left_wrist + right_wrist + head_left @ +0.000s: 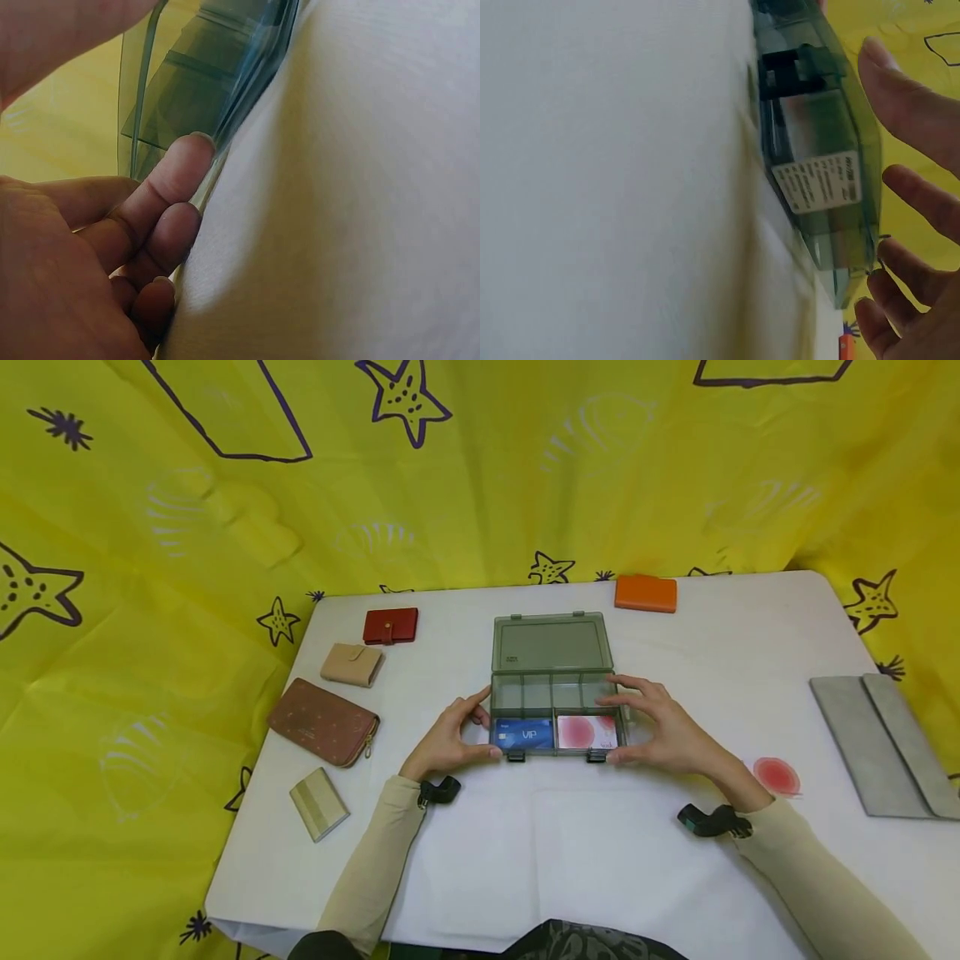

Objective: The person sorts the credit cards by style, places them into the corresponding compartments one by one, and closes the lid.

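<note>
Left grip [450, 739] has the box [528, 693] by its left side; right grip [663, 727] is just loosely spread at the other. White surface [540, 852] underneath, grey case [873, 747] far right, box mid-surface, lid [553, 643] flipped back, blue card [525, 735] and pink card [587, 732] in the front slots.

free room before box [552, 673], brown wallet [324, 722] leftward

Long beige sleeves [825, 877] fill the lower centre and lower right; a curved black device [439, 791] sits at each cuff [405, 793]; dark patterned clothing [588, 941] edges the bottom centre.
</note>
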The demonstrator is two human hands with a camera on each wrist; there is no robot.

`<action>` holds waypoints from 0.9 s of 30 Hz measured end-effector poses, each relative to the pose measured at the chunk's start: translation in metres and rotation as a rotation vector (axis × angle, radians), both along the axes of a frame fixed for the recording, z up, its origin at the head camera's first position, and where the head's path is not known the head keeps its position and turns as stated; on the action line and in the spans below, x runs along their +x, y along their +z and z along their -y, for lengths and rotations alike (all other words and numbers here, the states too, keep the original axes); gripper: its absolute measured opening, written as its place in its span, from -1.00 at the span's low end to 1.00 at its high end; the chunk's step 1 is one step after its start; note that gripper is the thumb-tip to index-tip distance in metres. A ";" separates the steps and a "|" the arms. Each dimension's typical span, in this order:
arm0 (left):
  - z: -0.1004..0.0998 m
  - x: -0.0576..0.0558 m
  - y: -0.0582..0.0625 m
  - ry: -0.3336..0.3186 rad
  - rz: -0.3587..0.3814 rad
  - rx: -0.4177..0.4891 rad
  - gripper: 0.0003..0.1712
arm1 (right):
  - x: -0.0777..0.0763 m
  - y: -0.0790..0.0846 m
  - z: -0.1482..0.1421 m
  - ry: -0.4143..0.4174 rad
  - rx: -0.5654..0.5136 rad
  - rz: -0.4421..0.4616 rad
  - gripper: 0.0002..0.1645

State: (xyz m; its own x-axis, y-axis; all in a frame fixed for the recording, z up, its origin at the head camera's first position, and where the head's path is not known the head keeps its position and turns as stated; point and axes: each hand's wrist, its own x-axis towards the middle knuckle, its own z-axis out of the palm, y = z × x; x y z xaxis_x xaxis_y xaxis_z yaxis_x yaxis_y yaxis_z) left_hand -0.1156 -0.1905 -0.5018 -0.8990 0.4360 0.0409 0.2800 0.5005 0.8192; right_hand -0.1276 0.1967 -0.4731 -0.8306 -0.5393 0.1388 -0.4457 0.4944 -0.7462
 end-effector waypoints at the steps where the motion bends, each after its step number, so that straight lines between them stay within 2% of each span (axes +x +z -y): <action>1: 0.000 0.000 0.000 0.000 -0.005 0.002 0.24 | 0.001 0.002 -0.003 -0.007 0.003 -0.006 -0.13; 6: 0.002 0.000 0.000 -0.003 -0.007 0.009 0.24 | 0.005 0.016 -0.030 -0.064 0.034 -0.016 -0.16; 11: 0.001 -0.001 -0.001 0.001 0.014 0.006 0.25 | 0.015 0.023 -0.086 -0.119 0.140 -0.001 -0.12; 15: 0.000 -0.001 -0.001 -0.002 0.009 0.008 0.25 | 0.028 0.023 -0.134 -0.196 0.251 0.087 -0.11; 18: -0.001 -0.001 0.000 -0.004 -0.002 0.008 0.24 | 0.037 0.021 -0.158 -0.247 0.355 0.129 -0.02; 22: 0.000 0.000 0.001 -0.001 -0.009 0.007 0.23 | 0.045 0.015 -0.174 -0.251 0.465 0.127 0.08; 27: -0.001 0.001 0.001 0.000 -0.001 0.011 0.22 | 0.053 0.004 -0.174 -0.234 0.462 0.062 -0.04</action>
